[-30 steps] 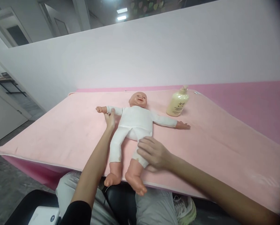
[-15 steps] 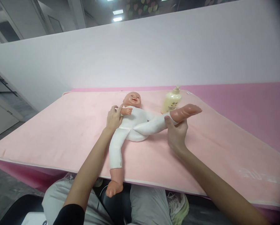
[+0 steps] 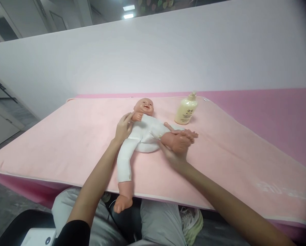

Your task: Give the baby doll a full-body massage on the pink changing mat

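The baby doll [image 3: 142, 131] in its white suit lies face up in the middle of the pink mat [image 3: 66, 136], one leg hanging over the near edge. The left hand [image 3: 122, 128] has its grip closed on the doll's arm near the chest. The right hand [image 3: 173, 153] cups the doll's other foot from below, that leg folded up. A cream lotion pump bottle [image 3: 185, 110] stands upright just beyond, to the right.
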Available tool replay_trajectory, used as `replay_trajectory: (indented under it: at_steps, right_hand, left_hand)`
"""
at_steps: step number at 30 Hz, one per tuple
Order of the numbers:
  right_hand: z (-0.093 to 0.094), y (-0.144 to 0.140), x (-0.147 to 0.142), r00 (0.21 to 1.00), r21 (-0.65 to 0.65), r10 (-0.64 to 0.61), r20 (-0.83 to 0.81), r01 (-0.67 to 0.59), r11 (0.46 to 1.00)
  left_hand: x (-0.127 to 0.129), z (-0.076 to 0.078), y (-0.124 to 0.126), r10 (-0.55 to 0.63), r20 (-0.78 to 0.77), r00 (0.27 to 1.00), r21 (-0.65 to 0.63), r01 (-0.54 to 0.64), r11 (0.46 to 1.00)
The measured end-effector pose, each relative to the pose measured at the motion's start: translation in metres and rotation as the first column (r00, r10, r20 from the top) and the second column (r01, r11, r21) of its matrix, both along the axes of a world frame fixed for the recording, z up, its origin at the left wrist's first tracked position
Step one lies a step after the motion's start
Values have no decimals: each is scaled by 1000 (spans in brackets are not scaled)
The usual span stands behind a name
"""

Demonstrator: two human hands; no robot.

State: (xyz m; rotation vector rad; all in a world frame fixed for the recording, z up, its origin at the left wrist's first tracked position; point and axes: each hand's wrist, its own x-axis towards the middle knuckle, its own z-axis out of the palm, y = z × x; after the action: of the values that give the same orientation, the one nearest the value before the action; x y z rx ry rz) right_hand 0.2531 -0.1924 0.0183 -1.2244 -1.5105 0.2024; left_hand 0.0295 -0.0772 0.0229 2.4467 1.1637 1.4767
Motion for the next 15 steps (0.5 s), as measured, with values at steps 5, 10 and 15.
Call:
replay_trajectory:
  at_steps: [5, 10, 15]
  right_hand:
    - [2, 13, -7, 999, 4, 22, 23, -22, 1000]
    - [-2, 7, 6, 981, 528, -70, 182, -38, 848]
    - [-6, -20, -2, 910, 814, 53, 410, -392, 430]
  left_hand:
    - [0, 0, 7, -31, -178, 984, -88, 16, 996]
    - [-3, -6, 7, 12, 124, 992, -123, 4, 992]
    - [-17, -21, 22, 270, 727, 631, -337, -14, 941]
